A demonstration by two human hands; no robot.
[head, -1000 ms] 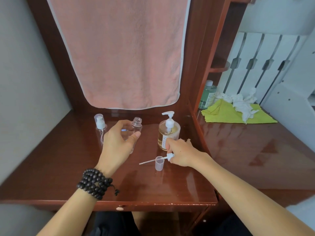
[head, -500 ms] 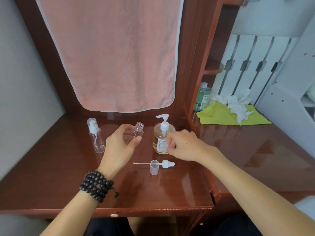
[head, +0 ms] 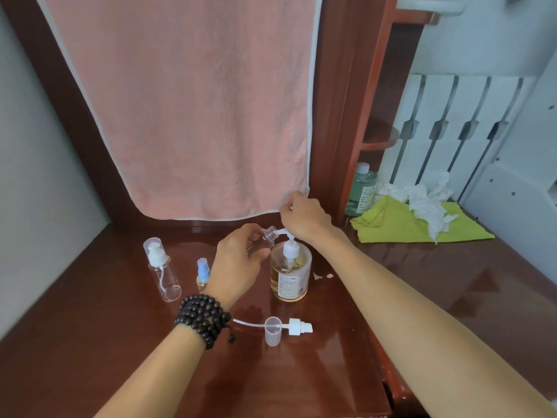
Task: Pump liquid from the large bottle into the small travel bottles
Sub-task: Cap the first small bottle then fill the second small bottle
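Note:
The large bottle (head: 290,274) of amber liquid stands on the wooden desk (head: 90,342), topped with a white pump. My left hand (head: 239,260) grips an uncapped clear travel bottle (head: 269,233), tilted with its mouth at the pump's spout. My right hand (head: 303,217) rests on top of the pump head, fingers curled over it. A second clear travel bottle (head: 162,270) with its pump cap on stands at the left. A small blue-capped bottle (head: 202,271) stands beside my left wrist. The removed pump cap (head: 297,326) with its tube and a clear cover (head: 273,330) lie at the front.
A pink towel (head: 193,101) hangs behind the desk. To the right, past a wooden upright, a green bottle (head: 361,188), a yellow-green cloth (head: 401,224) and crumpled white tissues (head: 422,200) lie on the adjoining surface. A grey wall bounds the left.
My left hand lifted and tilted the uncapped travel bottle to the pump spout. My right hand left the pump cap on the desk and rose onto the large bottle's pump head.

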